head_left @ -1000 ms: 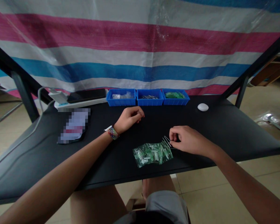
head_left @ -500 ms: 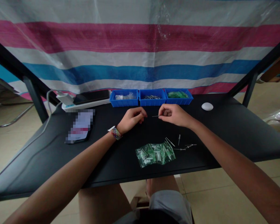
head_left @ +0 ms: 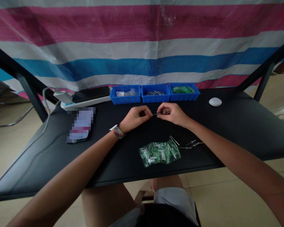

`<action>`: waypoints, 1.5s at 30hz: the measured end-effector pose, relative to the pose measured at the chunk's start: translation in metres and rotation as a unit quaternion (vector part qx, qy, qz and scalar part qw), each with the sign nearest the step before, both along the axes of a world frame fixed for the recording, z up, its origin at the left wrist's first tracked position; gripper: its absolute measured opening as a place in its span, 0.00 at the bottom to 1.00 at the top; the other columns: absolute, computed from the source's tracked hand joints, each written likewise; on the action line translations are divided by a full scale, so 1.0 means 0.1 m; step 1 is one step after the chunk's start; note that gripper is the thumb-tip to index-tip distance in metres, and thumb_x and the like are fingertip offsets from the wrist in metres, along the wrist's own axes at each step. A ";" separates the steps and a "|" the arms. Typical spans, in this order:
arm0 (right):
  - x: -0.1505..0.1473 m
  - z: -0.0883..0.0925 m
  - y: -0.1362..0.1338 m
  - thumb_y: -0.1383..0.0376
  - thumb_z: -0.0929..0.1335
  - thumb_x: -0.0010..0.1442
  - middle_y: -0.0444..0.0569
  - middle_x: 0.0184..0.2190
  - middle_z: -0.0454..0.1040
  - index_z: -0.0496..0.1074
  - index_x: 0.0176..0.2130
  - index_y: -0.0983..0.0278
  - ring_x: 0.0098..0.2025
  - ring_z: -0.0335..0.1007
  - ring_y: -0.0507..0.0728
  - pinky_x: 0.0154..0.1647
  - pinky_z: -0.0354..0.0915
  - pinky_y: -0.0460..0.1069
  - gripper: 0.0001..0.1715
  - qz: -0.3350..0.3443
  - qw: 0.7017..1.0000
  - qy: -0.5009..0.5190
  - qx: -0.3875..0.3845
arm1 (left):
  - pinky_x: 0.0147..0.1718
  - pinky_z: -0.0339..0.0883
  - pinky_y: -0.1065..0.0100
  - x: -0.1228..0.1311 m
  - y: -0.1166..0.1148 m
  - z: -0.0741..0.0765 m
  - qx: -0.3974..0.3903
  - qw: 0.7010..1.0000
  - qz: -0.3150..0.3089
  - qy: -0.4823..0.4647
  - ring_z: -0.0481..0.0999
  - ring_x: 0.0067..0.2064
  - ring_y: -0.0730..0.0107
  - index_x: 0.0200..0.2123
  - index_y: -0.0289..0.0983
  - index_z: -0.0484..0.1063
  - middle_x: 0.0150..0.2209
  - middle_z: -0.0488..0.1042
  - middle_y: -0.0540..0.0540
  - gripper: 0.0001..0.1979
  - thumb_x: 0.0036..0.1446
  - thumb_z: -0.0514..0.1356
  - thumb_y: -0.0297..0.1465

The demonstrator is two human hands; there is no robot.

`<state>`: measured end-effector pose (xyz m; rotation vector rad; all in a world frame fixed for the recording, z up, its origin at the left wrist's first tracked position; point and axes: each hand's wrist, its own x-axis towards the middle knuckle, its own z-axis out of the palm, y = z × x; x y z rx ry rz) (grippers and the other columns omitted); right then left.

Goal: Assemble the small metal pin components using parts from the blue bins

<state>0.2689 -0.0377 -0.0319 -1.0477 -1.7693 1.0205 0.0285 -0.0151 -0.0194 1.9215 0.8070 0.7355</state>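
Note:
Both my hands meet over the black table, just in front of the blue bins. A thin metal blind rivet point(head_left: 157, 114) spans the small gap between them. My right hand point(head_left: 171, 113) pinches it between thumb and forefinger. My left hand point(head_left: 135, 119) has thumb and forefinger closed on its left end. Nearer me lie green-tinted clear packets point(head_left: 159, 153) with small pale pieces inside. Several loose rivets point(head_left: 191, 145) lie to the right of the packets, and thin metal pins point(head_left: 174, 140) rest against their upper right edge.
Three blue bins stand in a row: left with clear packets point(head_left: 125, 99), middle with metal pins point(head_left: 155, 98), right with green packets point(head_left: 184, 96). A phone point(head_left: 81, 124), a power strip point(head_left: 90, 103) with a dark phone, and a white mouse point(head_left: 215, 101) sit around. Striped sheeting hangs behind.
My hands have come together, and the left fingers now reach the rivet's free end. The upright loose rivet right of the packets no longer shows. The view has tilted slightly down.

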 end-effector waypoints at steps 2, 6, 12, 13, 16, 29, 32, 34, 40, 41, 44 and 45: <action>0.00 0.01 0.02 0.59 0.78 0.54 0.46 0.32 0.78 0.76 0.38 0.64 0.28 0.71 0.52 0.28 0.66 0.48 0.16 0.006 0.999 0.027 -0.024 | 0.29 0.65 0.72 0.00 0.00 0.00 -0.007 1.000 0.011 -0.017 0.72 0.28 0.72 0.36 0.34 0.77 0.27 0.74 0.50 0.10 0.60 0.66 0.36; 0.02 0.04 0.02 0.55 0.76 0.60 0.48 0.30 0.79 0.76 0.37 0.64 0.29 0.73 0.53 0.31 0.70 0.49 0.14 0.022 0.998 0.030 -0.054 | 0.28 0.64 0.72 0.01 0.00 0.01 -0.012 0.999 0.025 -0.042 0.72 0.27 0.74 0.35 0.34 0.75 0.27 0.73 0.50 0.11 0.58 0.69 0.36; 0.04 0.04 0.03 0.56 0.75 0.61 0.47 0.28 0.78 0.77 0.35 0.64 0.27 0.71 0.52 0.31 0.70 0.49 0.14 0.031 0.998 0.022 -0.051 | 0.27 0.64 0.72 0.02 -0.01 0.02 -0.009 0.998 0.030 -0.061 0.71 0.26 0.75 0.34 0.35 0.73 0.26 0.72 0.51 0.12 0.58 0.70 0.36; 0.04 0.03 0.04 0.56 0.75 0.61 0.47 0.28 0.78 0.77 0.35 0.64 0.28 0.72 0.52 0.31 0.71 0.49 0.14 0.031 0.998 0.028 -0.052 | 0.27 0.64 0.72 0.02 -0.01 0.03 -0.012 0.998 0.029 -0.059 0.72 0.26 0.75 0.35 0.35 0.73 0.26 0.72 0.51 0.12 0.58 0.70 0.36; 0.04 0.02 0.04 0.56 0.77 0.59 0.46 0.29 0.77 0.75 0.35 0.63 0.29 0.72 0.52 0.31 0.71 0.49 0.14 0.027 0.997 0.051 -0.047 | 0.28 0.66 0.72 0.03 -0.02 0.05 -0.033 0.998 0.026 -0.049 0.72 0.27 0.74 0.37 0.35 0.73 0.27 0.72 0.51 0.12 0.58 0.69 0.36; 0.06 -0.06 0.07 0.60 0.77 0.58 0.43 0.28 0.74 0.74 0.37 0.64 0.26 0.70 0.50 0.26 0.64 0.47 0.13 0.002 0.999 0.040 -0.004 | 0.29 0.69 0.72 0.02 0.03 0.02 -0.033 0.999 0.016 -0.018 0.74 0.30 0.73 0.36 0.34 0.77 0.30 0.76 0.47 0.14 0.61 0.66 0.40; 0.06 -0.06 0.07 0.61 0.78 0.57 0.45 0.33 0.76 0.74 0.38 0.64 0.27 0.70 0.50 0.26 0.65 0.47 0.14 -0.002 0.999 0.054 -0.002 | 0.29 0.69 0.72 0.03 0.03 0.02 -0.029 0.999 0.022 -0.033 0.73 0.29 0.74 0.35 0.34 0.77 0.31 0.76 0.47 0.12 0.58 0.68 0.38; 0.06 -0.07 0.07 0.61 0.78 0.56 0.46 0.36 0.77 0.74 0.40 0.63 0.28 0.71 0.50 0.27 0.67 0.47 0.15 -0.005 0.998 0.068 -0.006 | 0.28 0.69 0.72 0.04 0.03 0.01 -0.027 0.998 0.028 -0.045 0.73 0.28 0.74 0.34 0.34 0.77 0.32 0.77 0.46 0.12 0.57 0.69 0.37; 0.07 -0.03 0.07 0.58 0.76 0.60 0.46 0.31 0.77 0.75 0.37 0.64 0.29 0.71 0.52 0.30 0.70 0.48 0.13 0.024 0.998 0.048 -0.042 | 0.25 0.66 0.73 0.05 0.03 0.00 -0.034 0.997 0.042 -0.059 0.72 0.26 0.75 0.34 0.34 0.76 0.29 0.75 0.48 0.12 0.55 0.70 0.36; 0.07 -0.02 0.07 0.58 0.76 0.60 0.47 0.30 0.77 0.75 0.36 0.64 0.29 0.71 0.52 0.30 0.70 0.48 0.13 0.027 0.998 0.044 -0.045 | 0.25 0.65 0.73 0.05 0.03 0.00 -0.035 0.997 0.042 -0.059 0.72 0.26 0.76 0.35 0.34 0.76 0.28 0.75 0.49 0.12 0.55 0.70 0.36; 0.06 -0.01 0.06 0.57 0.76 0.60 0.47 0.30 0.78 0.75 0.35 0.65 0.29 0.71 0.52 0.31 0.70 0.49 0.14 0.023 0.998 0.041 -0.046 | 0.25 0.65 0.73 0.05 0.04 -0.01 -0.035 0.997 0.041 -0.058 0.72 0.25 0.76 0.35 0.34 0.75 0.27 0.74 0.50 0.13 0.55 0.71 0.36; 0.05 0.00 0.05 0.57 0.77 0.59 0.47 0.30 0.78 0.75 0.35 0.65 0.29 0.71 0.52 0.30 0.70 0.49 0.14 0.021 0.998 0.045 -0.045 | 0.26 0.65 0.73 0.05 0.04 -0.01 -0.035 0.997 0.040 -0.060 0.72 0.25 0.76 0.36 0.34 0.74 0.27 0.73 0.50 0.13 0.56 0.71 0.36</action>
